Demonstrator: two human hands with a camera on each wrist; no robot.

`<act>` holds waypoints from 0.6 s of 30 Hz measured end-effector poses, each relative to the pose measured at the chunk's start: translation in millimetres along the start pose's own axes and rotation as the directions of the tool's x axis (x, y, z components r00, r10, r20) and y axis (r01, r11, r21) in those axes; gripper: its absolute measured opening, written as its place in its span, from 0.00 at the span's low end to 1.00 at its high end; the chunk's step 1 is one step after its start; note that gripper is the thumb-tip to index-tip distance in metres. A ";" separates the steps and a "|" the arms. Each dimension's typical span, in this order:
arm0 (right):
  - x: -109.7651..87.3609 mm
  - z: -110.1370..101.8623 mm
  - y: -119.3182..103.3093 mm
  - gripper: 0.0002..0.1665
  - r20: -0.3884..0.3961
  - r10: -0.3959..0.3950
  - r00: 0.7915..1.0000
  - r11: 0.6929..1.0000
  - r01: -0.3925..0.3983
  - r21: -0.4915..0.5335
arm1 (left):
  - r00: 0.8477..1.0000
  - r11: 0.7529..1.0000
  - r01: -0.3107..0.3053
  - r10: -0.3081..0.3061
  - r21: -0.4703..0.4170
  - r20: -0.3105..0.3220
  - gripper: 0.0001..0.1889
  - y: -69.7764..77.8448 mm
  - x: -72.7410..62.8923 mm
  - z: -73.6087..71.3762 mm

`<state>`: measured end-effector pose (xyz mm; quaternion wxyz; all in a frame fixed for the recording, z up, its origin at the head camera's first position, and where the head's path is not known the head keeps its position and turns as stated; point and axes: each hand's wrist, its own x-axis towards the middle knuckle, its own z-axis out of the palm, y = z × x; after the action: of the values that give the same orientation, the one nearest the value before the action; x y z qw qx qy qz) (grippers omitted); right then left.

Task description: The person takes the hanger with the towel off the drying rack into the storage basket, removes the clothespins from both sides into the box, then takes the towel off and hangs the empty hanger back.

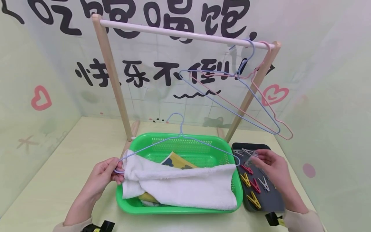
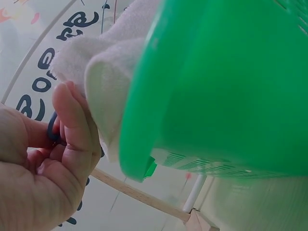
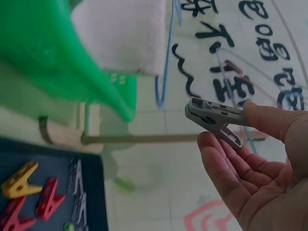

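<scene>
My left hand (image 1: 101, 177) grips the left end of a blue wire hanger (image 1: 181, 131) over the green basket. A white towel (image 1: 191, 188) hangs across the hanger's lower bar, its folds bunched near the left fingers; in the left wrist view the towel (image 2: 110, 72) droops beside them. Above the tray on the right, my right hand (image 1: 273, 167) pinches a grey clothespin (image 3: 219, 113) between thumb and fingers. Seen from the right wrist, that clothespin's nose points toward the hanger's right end (image 3: 161, 96), apart from it.
Yellow patterned cloth (image 1: 179, 161) lies inside the green basket (image 1: 179, 211). A dark tray (image 1: 272, 199) holds several red, yellow and grey clothespins. Behind stands a wooden rack with a white rail (image 1: 174, 33); a blue hanger (image 1: 253, 53) and a pink hanger (image 1: 285, 127) hang at its right.
</scene>
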<state>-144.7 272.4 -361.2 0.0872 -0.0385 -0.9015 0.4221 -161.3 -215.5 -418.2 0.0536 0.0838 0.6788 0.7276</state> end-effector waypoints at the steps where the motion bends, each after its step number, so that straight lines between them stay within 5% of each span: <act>1: -0.1 -3.6 8.7 0.20 -0.010 0.009 1.000 0.999 -0.009 -0.053 | 1.000 1.000 0.002 -0.002 0.000 0.001 0.16 0.1 0.3 0.0; 8: -6.4 -18.7 63.8 0.18 0.098 0.148 0.984 0.946 -0.112 -0.305 | 1.000 1.000 0.006 -0.006 -0.009 0.002 0.16 -1.0 0.2 -1.2; 18: -16.1 -18.6 100.2 0.13 0.176 0.168 0.970 0.891 -0.073 -0.449 | 1.000 1.000 0.007 -0.007 -0.002 0.005 0.17 0.0 0.5 -2.3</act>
<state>-125.8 348.4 -428.5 -0.0459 -0.0683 -0.9733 0.2142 -162.2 -217.7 -418.3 0.0578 0.0830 0.6781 0.7280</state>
